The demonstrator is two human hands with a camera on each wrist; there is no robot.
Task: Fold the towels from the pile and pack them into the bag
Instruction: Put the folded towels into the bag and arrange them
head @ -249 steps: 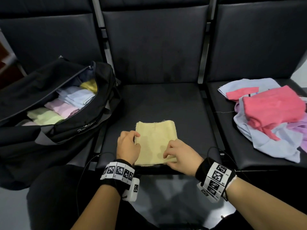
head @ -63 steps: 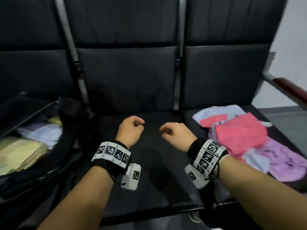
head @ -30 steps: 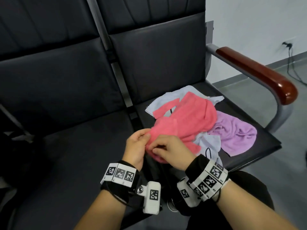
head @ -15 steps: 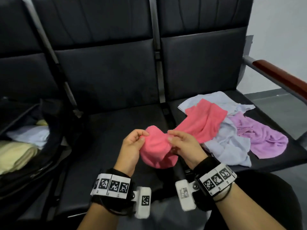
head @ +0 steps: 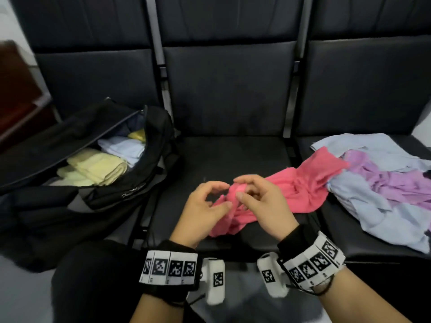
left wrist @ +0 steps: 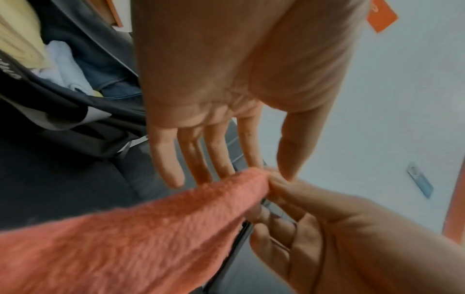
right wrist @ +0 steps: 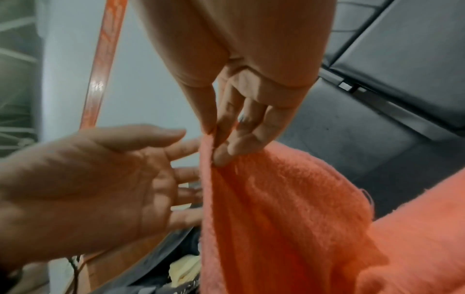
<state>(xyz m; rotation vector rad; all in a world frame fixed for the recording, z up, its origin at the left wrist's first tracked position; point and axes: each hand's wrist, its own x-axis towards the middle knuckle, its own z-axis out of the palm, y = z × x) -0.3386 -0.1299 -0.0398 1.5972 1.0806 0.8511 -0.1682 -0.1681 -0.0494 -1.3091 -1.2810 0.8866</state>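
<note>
A pink towel (head: pixel 303 183) trails from the pile on the right seat onto the middle seat. My right hand (head: pixel 238 188) pinches its bunched edge between thumb and fingers; the right wrist view shows the same pinch by the right hand (right wrist: pixel 214 143) on the pink towel (right wrist: pixel 276 218). My left hand (head: pixel 227 194) hovers just left of that edge with fingers spread, holding nothing. In the left wrist view the left hand (left wrist: pixel 234 171) has straight fingers beside the pink towel (left wrist: pixel 125 238). The black bag (head: pixel 130 192) lies unzipped on the left seat, with folded yellow towels (head: pixel 100 167) inside.
The pile (head: pixel 396 183) of lilac and light blue towels covers the right seat. The black middle seat (head: pixel 233 155) lies under my hands. A pale blue folded towel (head: pixel 123 148) sits deeper in the bag. My knee (head: pixel 93 276) in black cloth is at the lower left.
My left hand has let go of the pink towel and spread its fingers. The right hand keeps its pinch, and the towel now stretches from the pile across the middle seat.
</note>
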